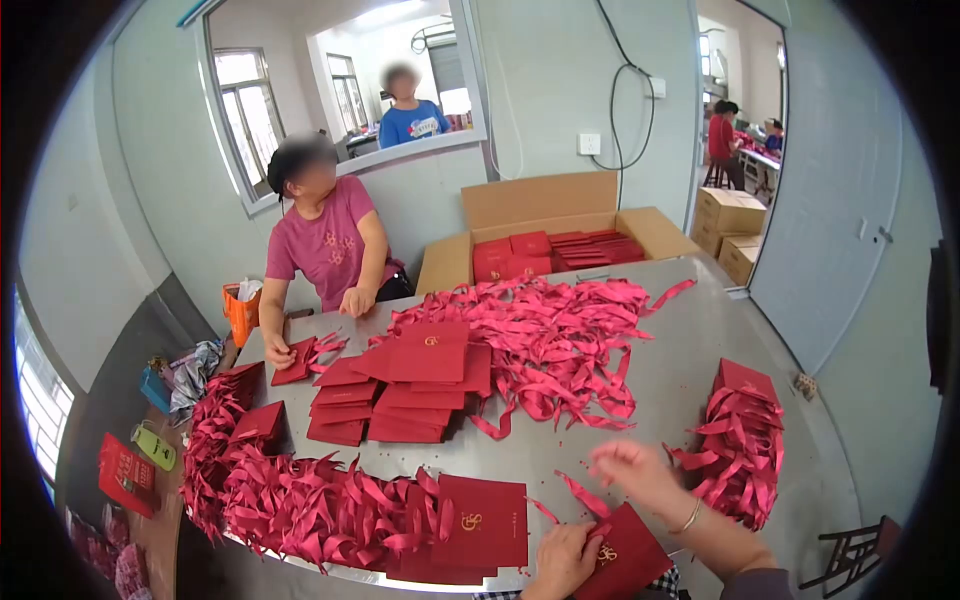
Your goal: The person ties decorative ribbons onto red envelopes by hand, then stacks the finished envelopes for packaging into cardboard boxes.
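At the table's near edge, my left hand (pixel 563 560) holds a red bag with gold print (pixel 625 552) by its upper left corner. Above that bag my right hand (pixel 635 472) is raised, blurred, with its fingers partly curled; whether it holds anything I cannot make out. A pink ribbon (pixel 583 494) lies just left of my right hand, close to the bag's top. Left of my left hand lies a row of overlapping red bags (pixel 480 522) with pink ribbons. Beyond my hands is a large heap of loose pink ribbons (pixel 545 345).
Stacked red bags (pixel 428 352) lie mid-table. More ribboned bags (pixel 740 440) line the right edge. A co-worker in a pink shirt (pixel 330 245) sits at the far left, touching small red bags (pixel 295 362). Behind the metal table (pixel 700 310) stands an open carton (pixel 540 200).
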### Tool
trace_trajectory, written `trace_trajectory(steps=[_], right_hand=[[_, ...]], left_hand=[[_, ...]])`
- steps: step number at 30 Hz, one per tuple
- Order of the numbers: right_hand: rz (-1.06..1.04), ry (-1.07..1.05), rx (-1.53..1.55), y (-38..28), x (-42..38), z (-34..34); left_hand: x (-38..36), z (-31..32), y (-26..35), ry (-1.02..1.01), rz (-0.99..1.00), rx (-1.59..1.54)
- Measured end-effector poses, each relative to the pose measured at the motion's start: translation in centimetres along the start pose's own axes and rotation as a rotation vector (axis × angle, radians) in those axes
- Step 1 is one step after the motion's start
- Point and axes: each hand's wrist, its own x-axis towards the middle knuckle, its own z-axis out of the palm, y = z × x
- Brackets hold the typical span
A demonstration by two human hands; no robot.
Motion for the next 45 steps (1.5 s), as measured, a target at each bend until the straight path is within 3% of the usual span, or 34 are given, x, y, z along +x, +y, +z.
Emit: trace_trajectory(steps=[1,3,5,9,12,45], right_hand=[[0.027,0.017,-0.075,2.7,-0.9,0.2],[-0.406,0.108,-0.739,3.1,-3.1,0.4],[-0.533,0.106,-0.921,3.9,-4.1,0.1],[-0.307,0.074,-0.829,5.5,-5.2,0.2],[-0.34,0.056,-0.934,6.1,-5.0,0.2],[-0.433,0.117,-0.91,6.7,-4.7,0.2]], left_hand=[[-0.5,0.3,-0.3,0.006,0.004,0.0],[-0.4,0.8,-1.0,0.045,0.026,-0.006],[-0.1,0.1,0.3,0.061,0.016,-0.039],[0.0,0.2,0.8,0.043,-0.012,-0.068],[0.3,-0.1,0.9,0.009,-0.016,-0.046],[0.7,-1.4,1.1,-0.137,-0.003,-0.058]])
